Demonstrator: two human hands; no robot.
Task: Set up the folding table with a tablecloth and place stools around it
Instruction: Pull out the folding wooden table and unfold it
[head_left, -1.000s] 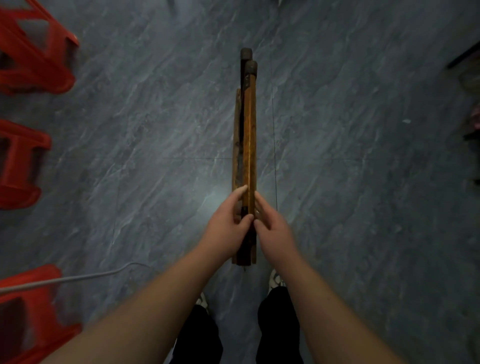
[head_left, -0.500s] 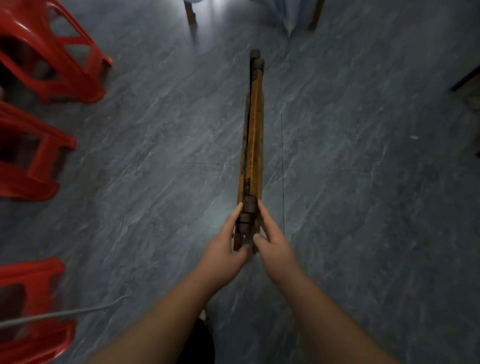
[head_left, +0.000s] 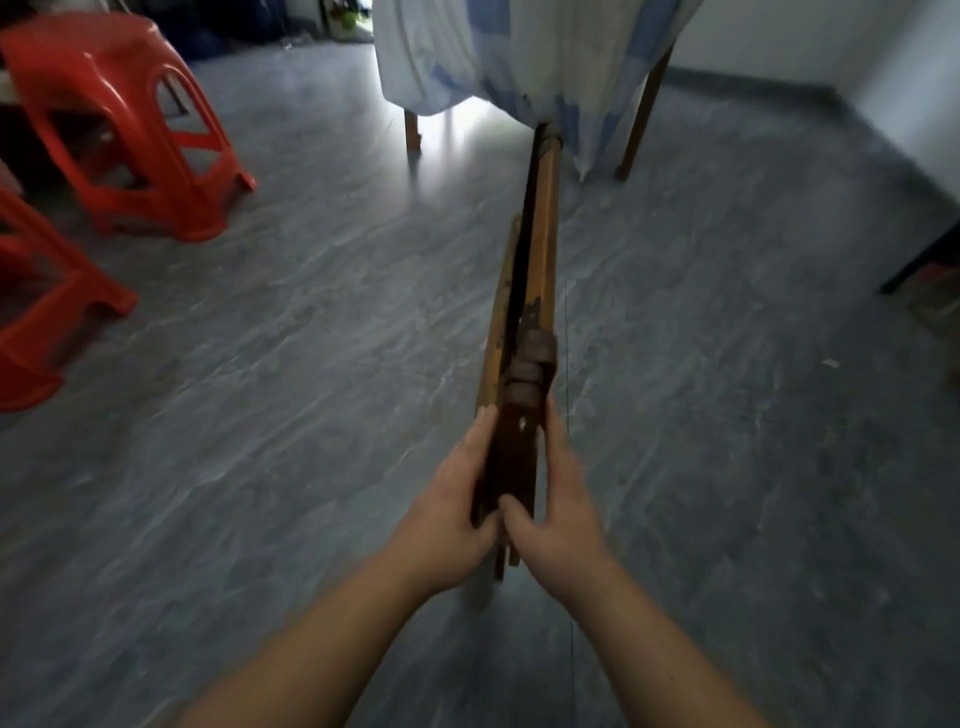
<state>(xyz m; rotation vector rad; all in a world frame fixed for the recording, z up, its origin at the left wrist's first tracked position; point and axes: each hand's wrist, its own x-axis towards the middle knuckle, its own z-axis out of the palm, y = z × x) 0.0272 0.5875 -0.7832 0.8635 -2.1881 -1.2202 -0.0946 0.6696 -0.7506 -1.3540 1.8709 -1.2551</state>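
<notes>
A folded wooden table (head_left: 540, 249), brown and orange, stands on edge in front of me and points away over the grey floor. My left hand (head_left: 452, 514) presses its near left side and my right hand (head_left: 561, 519) its near right side, thumbs meeting at the near end. Dark rubber leg caps (head_left: 530, 374) show just beyond my fingers. A red plastic stool (head_left: 119, 135) stands at the upper left, with another red stool (head_left: 41, 312) below it at the left edge.
Ahead, a wooden-legged table (head_left: 644, 109) draped with a white and blue checked cloth (head_left: 519, 52) stands close to the far end of the folded table. A dark furniture leg (head_left: 919, 260) juts in at the right edge. White wall runs along the back right.
My view has lifted from straight down to forward, bringing the cloth-covered table and back wall into sight. My hands have slid to the near end of the folded table.
</notes>
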